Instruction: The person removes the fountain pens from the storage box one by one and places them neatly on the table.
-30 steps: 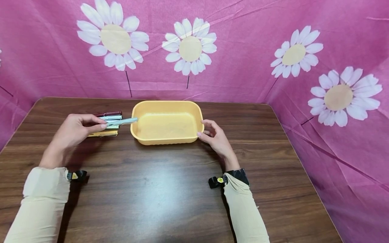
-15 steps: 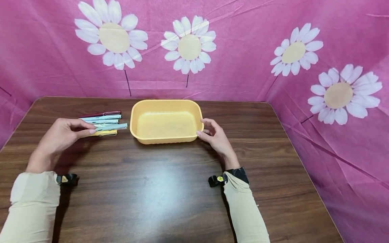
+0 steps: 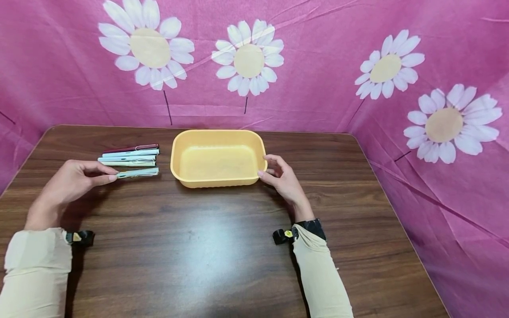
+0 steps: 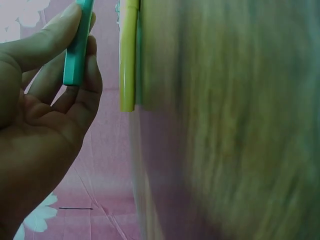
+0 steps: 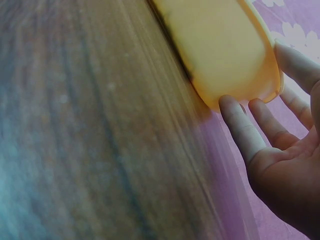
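A light teal pen (image 3: pixel 139 173) is pinched by its left end between the thumb and fingers of my left hand (image 3: pixel 75 181). It is level, just in front of the other pens. In the left wrist view, a yellow pen (image 4: pixel 128 60) lies on the table beside the held one; the head view hides it behind the teal pen. Behind are a dark red pen (image 3: pixel 131 148), light blue pens (image 3: pixel 129 153) and a pale green pen (image 3: pixel 133 164), side by side. My right hand (image 3: pixel 286 181) grips the right end of a yellow plastic tray (image 3: pixel 214 181), thumb at its rim.
Brown wood-grain table (image 3: pixel 222 247) lies under everything. Along its back and right edges hangs a pink cloth (image 3: pixel 310 66) with large daisies. The tray's interior shows bare yellow. Each wrist wears a black camera strap (image 3: pixel 312 229).
My left hand has moved left and toward me with the teal pen, from the tray's left rim to the front of the pen row. My right hand has stayed at the tray.
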`<state>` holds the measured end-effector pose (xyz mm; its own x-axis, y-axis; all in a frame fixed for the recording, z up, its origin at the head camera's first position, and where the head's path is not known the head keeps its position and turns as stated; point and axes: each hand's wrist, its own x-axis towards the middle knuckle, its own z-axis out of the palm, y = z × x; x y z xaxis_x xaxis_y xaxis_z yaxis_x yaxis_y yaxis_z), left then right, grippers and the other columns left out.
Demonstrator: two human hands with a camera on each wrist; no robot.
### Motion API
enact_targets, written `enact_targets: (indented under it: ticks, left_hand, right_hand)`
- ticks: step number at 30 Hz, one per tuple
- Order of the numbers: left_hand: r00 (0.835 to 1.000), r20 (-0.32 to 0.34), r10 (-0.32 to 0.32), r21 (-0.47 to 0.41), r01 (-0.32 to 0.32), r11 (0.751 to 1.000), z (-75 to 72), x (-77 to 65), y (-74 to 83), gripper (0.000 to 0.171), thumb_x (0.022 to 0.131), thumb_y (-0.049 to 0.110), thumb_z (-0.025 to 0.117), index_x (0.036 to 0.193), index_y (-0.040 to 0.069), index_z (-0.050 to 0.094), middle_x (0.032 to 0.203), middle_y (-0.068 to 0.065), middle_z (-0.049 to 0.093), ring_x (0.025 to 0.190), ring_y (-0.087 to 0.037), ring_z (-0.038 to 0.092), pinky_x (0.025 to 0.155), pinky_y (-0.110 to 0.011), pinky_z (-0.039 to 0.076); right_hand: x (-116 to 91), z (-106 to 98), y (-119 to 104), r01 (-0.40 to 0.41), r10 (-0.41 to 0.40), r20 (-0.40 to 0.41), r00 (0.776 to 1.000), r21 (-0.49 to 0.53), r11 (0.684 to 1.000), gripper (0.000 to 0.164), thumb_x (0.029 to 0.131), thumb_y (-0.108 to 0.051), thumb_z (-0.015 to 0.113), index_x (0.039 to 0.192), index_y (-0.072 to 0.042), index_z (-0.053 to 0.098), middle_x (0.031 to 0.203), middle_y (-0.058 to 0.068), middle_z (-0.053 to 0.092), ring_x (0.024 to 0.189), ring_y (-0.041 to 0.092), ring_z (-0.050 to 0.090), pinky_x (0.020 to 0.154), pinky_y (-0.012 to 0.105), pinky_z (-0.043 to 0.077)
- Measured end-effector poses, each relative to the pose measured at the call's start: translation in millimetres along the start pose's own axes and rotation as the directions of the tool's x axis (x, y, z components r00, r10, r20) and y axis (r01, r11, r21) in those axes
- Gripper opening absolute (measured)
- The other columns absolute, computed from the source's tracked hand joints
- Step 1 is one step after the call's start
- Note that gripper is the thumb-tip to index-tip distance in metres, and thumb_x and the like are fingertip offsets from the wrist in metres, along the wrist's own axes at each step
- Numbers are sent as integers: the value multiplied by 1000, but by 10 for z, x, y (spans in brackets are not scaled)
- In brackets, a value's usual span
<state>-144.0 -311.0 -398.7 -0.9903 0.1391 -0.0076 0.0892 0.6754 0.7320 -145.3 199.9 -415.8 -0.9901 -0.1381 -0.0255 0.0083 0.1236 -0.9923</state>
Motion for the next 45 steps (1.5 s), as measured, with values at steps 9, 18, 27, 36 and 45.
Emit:
enact_targets:
  ticks: [9,18,27,36,45]
  left_hand:
    - [998,54,11,70,-15,997,3,54,-58,14,90,21,81,95,8,80,93,16,70,83,11,52,72,-13,39]
    - [1000,15,-25,79,24,997,-3,76,-99,25,89,31,81,98,8,80,93,22,67,85,12,50,73,-11,37]
    - [999,-14,-44,77,45,996,5,130,-95,24,89,31,81,99,9,80,92,26,64,84,8,48,73,-13,36]
    - [999,-13,-51,68,52,996,6,135,-92,24,90,30,80,100,8,79,90,28,64,83,8,49,73,-17,37]
    - [998,19,-64,119,61,991,7,156,-97,30,91,35,79,104,7,79,105,3,70,88,14,45,78,-18,35]
  right_hand:
    - [-10,-9,2,-5,5,-2,1000,-1,1000,51,93,1,71,139,3,49,136,25,53,107,23,64,83,24,55]
    - [-1,-13,-5,-2,2,-4,1000,-16,1000,51,93,-1,72,139,1,50,136,22,54,107,24,64,82,24,55]
    - [4,-12,4,-1,1,1,1000,-7,1000,50,93,0,72,139,2,50,135,23,53,109,26,64,83,25,55]
    - [16,-10,13,3,-3,-4,1000,-10,1000,50,93,0,72,138,1,51,135,22,54,107,24,64,82,24,55]
    - [2,-5,1,6,-6,-6,1000,-11,1000,50,93,0,72,139,1,51,134,21,54,106,23,64,83,24,55]
